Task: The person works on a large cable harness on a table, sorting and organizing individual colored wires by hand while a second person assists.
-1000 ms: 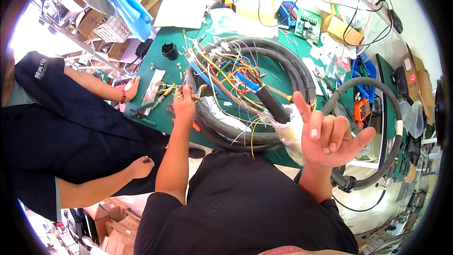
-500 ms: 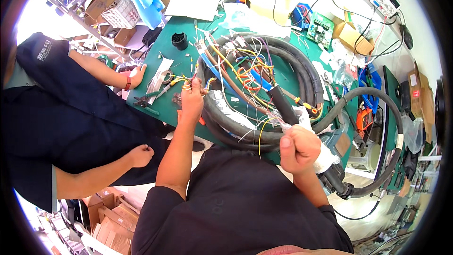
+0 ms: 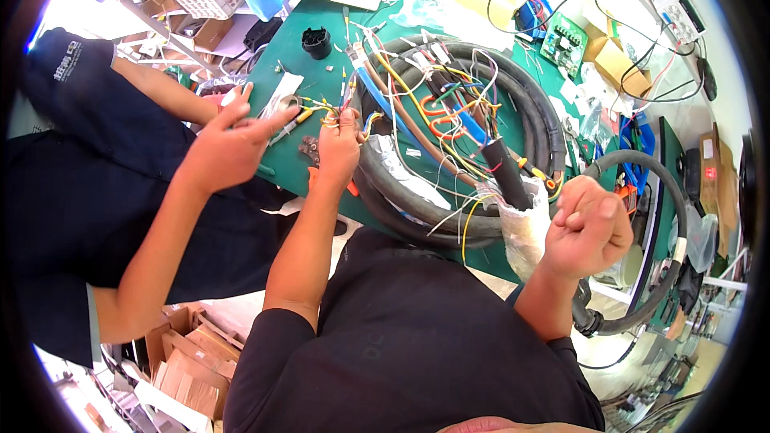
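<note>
My left hand (image 3: 340,144) is closed in a pinch on a bunch of thin coloured wires (image 3: 330,116) at the left of the cable coil. My right hand (image 3: 589,228) is a raised fist, with nothing visible in it, right of the plastic-wrapped cable part (image 3: 525,228). The thick black cable (image 3: 533,104) lies coiled on the green table (image 3: 277,40), with blue, brown, yellow and white wires spilling from its opened end. A co-worker's hand (image 3: 228,144) points a finger toward the wires by my left hand.
A black round connector shell (image 3: 316,42) stands at the table's far left. Farther right are a green circuit board (image 3: 564,44) and an opened cardboard box (image 3: 622,64). One thick cable loop (image 3: 680,208) hangs past the right table edge. The co-worker stands close on my left.
The co-worker's lower hand has come up from beside the body and now points over the table. My right fist has moved right, away from the wrapped cable. My left hand keeps its pinch.
</note>
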A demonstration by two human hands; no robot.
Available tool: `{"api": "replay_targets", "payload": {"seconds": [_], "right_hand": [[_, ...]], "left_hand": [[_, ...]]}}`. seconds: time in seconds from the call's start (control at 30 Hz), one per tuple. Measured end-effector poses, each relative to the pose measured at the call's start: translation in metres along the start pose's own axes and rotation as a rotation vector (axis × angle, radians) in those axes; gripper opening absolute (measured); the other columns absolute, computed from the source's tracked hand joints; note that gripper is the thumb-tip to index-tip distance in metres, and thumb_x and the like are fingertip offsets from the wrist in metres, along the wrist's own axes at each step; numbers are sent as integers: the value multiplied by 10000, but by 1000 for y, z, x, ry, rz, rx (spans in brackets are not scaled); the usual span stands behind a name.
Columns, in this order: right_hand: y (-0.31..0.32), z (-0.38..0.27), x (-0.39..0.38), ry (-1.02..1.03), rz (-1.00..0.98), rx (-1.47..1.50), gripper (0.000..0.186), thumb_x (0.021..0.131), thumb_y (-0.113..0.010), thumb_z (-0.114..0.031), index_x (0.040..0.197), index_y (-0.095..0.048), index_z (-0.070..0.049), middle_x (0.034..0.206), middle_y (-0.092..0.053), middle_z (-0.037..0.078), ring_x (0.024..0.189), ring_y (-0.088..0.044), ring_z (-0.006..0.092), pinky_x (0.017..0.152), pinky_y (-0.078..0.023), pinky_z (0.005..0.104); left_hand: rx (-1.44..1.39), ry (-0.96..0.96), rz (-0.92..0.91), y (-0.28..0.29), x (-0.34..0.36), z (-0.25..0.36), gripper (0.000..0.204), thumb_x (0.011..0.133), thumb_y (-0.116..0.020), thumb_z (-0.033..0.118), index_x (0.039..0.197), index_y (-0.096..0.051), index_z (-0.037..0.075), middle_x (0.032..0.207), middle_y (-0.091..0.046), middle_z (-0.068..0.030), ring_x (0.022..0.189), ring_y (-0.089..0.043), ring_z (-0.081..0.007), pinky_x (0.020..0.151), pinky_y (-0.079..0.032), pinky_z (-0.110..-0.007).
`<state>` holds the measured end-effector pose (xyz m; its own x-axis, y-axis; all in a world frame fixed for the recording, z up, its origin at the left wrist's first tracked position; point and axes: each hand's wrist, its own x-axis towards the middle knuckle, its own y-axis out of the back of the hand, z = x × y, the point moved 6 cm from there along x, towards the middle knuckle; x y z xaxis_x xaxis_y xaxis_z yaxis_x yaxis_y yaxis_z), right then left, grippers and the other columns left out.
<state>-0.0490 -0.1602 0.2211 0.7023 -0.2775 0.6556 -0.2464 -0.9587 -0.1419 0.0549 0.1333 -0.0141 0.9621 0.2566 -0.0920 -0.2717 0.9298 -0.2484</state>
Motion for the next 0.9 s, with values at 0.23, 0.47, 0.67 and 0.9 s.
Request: {"api": "replay_targets", "payload": {"seconds": [0.23,0.47,0.67,0.9], "right_hand": [[-69,17,-49,-93,-342,-194,272,823,-589,-17,573,-481,-8,526,-474,75,453,-445,180,437,-334,287],[-144,35,-74,35,-609,-330,316,756,-712,-69,552,-471,-67,505,-417,53,431,-399,221,437,-305,329],[-160,51,-81,9,-631,-416,267,764,-714,-93,608,-500,-60,557,-436,65,492,-422,244,479,-327,341],[-178,52,-68,-64,-661,-407,893,835,-657,-445,1442,-193,17,1478,-184,254,1377,-190,389,1095,-204,459]], "left_hand": [[-42,57,-100,4,18,8,240,1029,-418,235,931,-513,38,631,-430,34,553,-416,-51,545,-386,-234],[-94,113,-196,19,26,-6,239,1024,-431,245,938,-511,36,640,-431,27,557,-425,-59,535,-380,-231],[-135,142,-246,22,33,-5,212,1021,-439,241,955,-501,49,630,-414,40,553,-413,-51,537,-382,-228],[-171,138,-265,26,39,-3,209,1025,-430,242,962,-510,60,623,-412,47,543,-401,-46,531,-367,-221]]}}
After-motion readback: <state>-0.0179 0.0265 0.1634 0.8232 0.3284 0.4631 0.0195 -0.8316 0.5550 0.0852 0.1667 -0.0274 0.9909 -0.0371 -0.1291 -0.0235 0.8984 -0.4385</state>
